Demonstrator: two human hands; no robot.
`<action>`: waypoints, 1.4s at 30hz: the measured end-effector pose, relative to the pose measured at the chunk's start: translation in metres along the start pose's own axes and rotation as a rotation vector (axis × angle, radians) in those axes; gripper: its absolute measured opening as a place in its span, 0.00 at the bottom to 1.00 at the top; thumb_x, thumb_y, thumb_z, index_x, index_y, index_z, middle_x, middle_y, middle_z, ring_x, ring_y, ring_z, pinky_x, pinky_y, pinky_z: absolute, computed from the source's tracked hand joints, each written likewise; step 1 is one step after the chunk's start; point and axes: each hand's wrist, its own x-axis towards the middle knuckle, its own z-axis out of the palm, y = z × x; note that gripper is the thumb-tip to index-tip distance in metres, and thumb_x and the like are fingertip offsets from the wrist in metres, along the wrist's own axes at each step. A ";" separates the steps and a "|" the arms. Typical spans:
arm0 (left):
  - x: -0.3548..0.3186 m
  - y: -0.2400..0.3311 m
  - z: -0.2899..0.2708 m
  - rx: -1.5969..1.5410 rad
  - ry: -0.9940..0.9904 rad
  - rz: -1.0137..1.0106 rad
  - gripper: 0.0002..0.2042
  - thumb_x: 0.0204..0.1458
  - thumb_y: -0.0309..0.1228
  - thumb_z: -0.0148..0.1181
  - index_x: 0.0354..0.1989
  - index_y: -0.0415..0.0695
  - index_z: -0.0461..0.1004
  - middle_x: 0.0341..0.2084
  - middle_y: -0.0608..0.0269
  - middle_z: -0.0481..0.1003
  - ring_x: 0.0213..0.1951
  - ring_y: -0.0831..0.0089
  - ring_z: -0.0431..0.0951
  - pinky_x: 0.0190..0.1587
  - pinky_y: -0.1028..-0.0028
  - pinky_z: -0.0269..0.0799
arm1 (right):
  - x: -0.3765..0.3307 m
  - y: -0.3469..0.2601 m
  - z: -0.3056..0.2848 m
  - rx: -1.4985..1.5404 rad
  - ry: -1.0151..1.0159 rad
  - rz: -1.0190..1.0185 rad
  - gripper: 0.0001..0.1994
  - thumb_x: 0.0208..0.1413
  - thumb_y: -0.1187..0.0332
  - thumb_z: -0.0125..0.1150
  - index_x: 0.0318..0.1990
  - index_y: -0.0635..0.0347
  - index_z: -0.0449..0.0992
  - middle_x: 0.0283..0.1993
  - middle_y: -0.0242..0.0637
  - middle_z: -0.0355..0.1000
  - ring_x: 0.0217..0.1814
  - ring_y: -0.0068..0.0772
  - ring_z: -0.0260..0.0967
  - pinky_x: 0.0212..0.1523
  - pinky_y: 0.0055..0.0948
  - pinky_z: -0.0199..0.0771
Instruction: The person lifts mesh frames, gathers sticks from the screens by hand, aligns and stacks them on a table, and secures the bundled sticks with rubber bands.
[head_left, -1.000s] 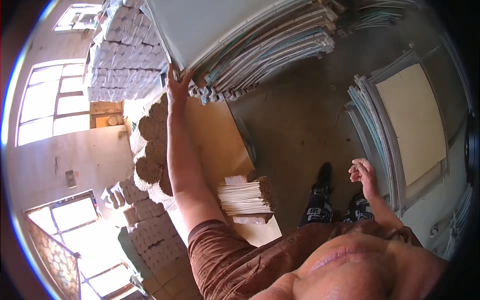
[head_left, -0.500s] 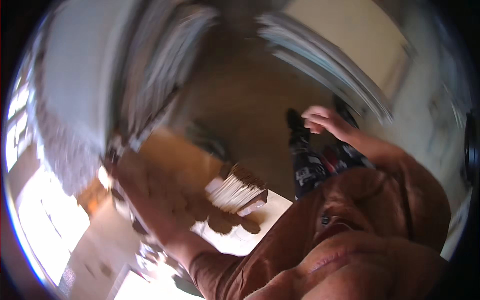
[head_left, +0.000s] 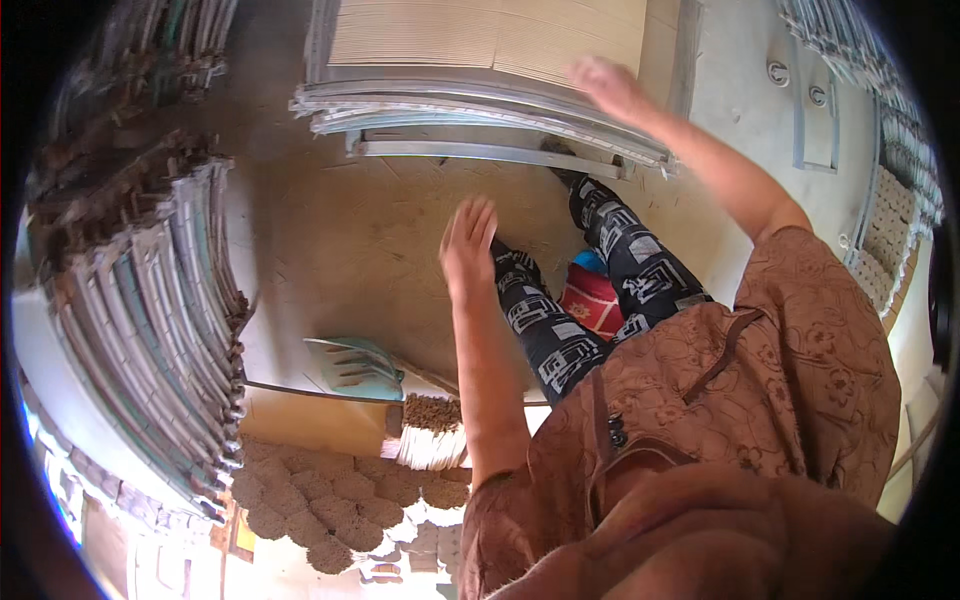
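Observation:
My left hand (head_left: 468,245) hangs over the floor just beyond my left knee, with its fingers stretched out and nothing in it. My right hand (head_left: 605,85) is raised over the near right part of a stack of framed trays (head_left: 400,100). Blur hides how its fingers are set, and nothing plainly shows in it. Thin tan sticks (head_left: 420,35) lie in close rows on the top tray. Whether my right hand touches them I cannot tell.
More framed trays (head_left: 130,320) stand in a tall stack at the left. Round bundles of brown-tipped sticks (head_left: 320,495) lie at the lower left. A teal dustpan-like piece (head_left: 355,365) is on the floor (head_left: 350,230). A red patterned thing (head_left: 590,300) shows between my legs.
My view has turned, bringing the tray stack straight ahead. My left hand has left the tall stack at the left and come over the floor. The right hand has risen toward the top tray.

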 end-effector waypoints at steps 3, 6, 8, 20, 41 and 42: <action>0.101 -0.032 0.089 0.056 0.061 0.037 0.21 0.63 0.34 0.48 0.58 0.30 0.62 0.54 0.44 0.69 0.54 0.57 0.73 0.55 0.66 0.72 | 0.057 0.129 -0.039 0.199 0.435 0.062 0.26 0.62 0.48 0.49 0.55 0.62 0.70 0.47 0.46 0.75 0.51 0.38 0.73 0.51 0.36 0.73; 0.173 -0.034 0.096 0.066 0.185 0.098 0.21 0.62 0.33 0.50 0.59 0.32 0.62 0.52 0.46 0.70 0.51 0.59 0.74 0.51 0.68 0.72 | 0.058 0.217 -0.035 -0.021 0.489 0.409 0.32 0.57 0.44 0.52 0.58 0.63 0.69 0.53 0.52 0.73 0.56 0.49 0.71 0.55 0.42 0.69; 0.194 -0.033 0.085 0.126 0.292 0.087 0.21 0.61 0.33 0.51 0.59 0.33 0.62 0.51 0.47 0.71 0.49 0.60 0.74 0.50 0.69 0.72 | 0.047 0.270 -0.007 -0.020 0.549 0.512 0.34 0.55 0.42 0.53 0.57 0.64 0.70 0.55 0.55 0.71 0.58 0.53 0.69 0.58 0.45 0.66; 0.247 -0.056 0.105 0.039 0.195 0.117 0.10 0.58 0.32 0.56 0.45 0.41 0.70 0.35 0.64 0.73 0.34 0.74 0.73 0.40 0.72 0.72 | 0.087 0.467 -0.071 0.060 0.675 0.871 0.42 0.58 0.32 0.37 0.46 0.70 0.79 0.44 0.54 0.77 0.52 0.46 0.73 0.52 0.41 0.68; 0.153 -0.098 0.038 0.298 0.334 0.166 0.09 0.59 0.34 0.59 0.43 0.46 0.70 0.38 0.73 0.72 0.40 0.80 0.71 0.37 0.76 0.68 | 0.037 0.427 -0.013 1.023 1.055 0.652 0.22 0.52 0.45 0.64 0.37 0.57 0.77 0.24 0.31 0.72 0.19 0.27 0.67 0.20 0.27 0.67; 0.149 -0.103 0.026 0.268 0.339 0.147 0.08 0.59 0.33 0.59 0.43 0.47 0.70 0.38 0.73 0.72 0.39 0.81 0.72 0.37 0.77 0.68 | 0.038 0.432 -0.003 1.028 1.045 0.617 0.21 0.52 0.45 0.64 0.36 0.56 0.77 0.24 0.31 0.72 0.19 0.26 0.67 0.20 0.27 0.66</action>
